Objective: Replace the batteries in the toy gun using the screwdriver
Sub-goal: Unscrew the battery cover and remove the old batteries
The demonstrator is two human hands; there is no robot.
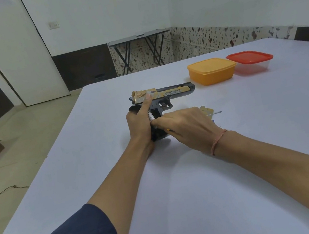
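Note:
A gold and black toy gun stands on its grip on the white table, barrel pointing right. My left hand is wrapped around its grip from the left, thumb up against the slide. A silver battery shows in the grip's open side. My right hand reaches in from the right, fingertips pinching at that battery. Behind my right hand lies a screwdriver, only its metal shaft and a bit of yellow handle showing. The lower part of the grip is hidden by my hands.
An orange lidded box and a clear box with a red lid stand at the far right of the table. The table's left edge drops to the floor. Folding tables and a door stand beyond.

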